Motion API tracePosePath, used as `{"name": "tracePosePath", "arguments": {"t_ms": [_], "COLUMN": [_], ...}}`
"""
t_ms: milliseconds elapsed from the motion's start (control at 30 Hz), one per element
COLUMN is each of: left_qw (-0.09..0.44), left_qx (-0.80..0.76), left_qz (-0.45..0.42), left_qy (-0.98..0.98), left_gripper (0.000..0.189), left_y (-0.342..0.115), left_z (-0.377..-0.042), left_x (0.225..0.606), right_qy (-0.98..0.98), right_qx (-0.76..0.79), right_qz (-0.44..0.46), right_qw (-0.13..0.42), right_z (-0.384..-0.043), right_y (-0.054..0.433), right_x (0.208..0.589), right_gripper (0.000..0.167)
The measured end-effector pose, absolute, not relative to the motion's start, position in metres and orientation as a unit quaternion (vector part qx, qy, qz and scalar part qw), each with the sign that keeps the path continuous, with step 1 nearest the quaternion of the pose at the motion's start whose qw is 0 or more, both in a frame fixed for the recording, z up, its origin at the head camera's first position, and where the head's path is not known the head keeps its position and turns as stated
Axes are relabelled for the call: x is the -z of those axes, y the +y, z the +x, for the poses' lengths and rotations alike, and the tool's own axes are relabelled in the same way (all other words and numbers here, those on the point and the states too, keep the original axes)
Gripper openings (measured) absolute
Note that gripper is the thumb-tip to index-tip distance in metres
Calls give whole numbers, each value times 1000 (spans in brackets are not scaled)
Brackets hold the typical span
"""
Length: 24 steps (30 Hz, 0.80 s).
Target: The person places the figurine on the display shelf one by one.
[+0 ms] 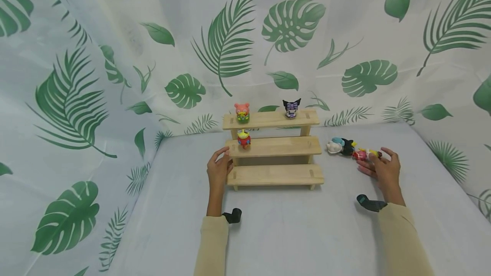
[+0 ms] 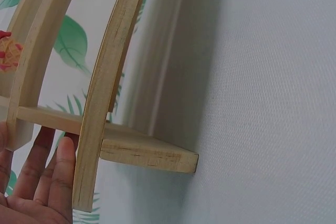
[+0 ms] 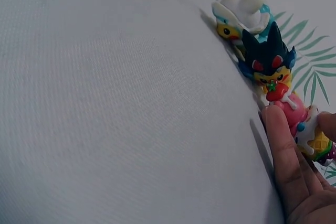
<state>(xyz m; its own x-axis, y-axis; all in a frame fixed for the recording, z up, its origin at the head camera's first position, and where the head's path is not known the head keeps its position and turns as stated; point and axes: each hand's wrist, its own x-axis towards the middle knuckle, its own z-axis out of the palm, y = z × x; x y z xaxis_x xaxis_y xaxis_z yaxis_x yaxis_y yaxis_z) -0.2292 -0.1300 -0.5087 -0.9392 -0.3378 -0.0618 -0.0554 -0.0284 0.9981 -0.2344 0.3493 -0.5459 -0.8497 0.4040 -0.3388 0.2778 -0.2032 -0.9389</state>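
One pink fig. (image 3: 304, 129) sideways, long axis approx. L–R, strawberry end (image 3: 276, 93) L.

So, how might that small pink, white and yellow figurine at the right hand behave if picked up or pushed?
The glossy pink, white and yellow figurine looks like moulded plastic, so it's probably stiff and light. Its shiny surface might be slightly slippery. Its rounded pink end suggests it could roll if pushed.
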Motion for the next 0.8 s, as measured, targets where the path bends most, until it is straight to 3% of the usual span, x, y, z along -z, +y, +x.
{"name": "tracePosePath", "arguments": {"t_ms": [367,633,800], "left_qw": [98,104,107], "left_qx": [701,701,707], "left_qz": [148,147,138], "left_qy": [-690,-690,-685], "left_gripper": [28,25,27], "left_y": [-131,-130,-130], "left_z": [-230,-229,-229], "left_x": [509,509,509], "right_qy": [-652,-682,-702], "right_qx": [-712,-682,-675], "right_qz": [-261,-263,-227], "right_qw": [29,16,10], "right_z": [-239,-238,-234], "right_y": [353,352,351], "right_x": [553,550,548], "right_gripper": [76,70,82]}}
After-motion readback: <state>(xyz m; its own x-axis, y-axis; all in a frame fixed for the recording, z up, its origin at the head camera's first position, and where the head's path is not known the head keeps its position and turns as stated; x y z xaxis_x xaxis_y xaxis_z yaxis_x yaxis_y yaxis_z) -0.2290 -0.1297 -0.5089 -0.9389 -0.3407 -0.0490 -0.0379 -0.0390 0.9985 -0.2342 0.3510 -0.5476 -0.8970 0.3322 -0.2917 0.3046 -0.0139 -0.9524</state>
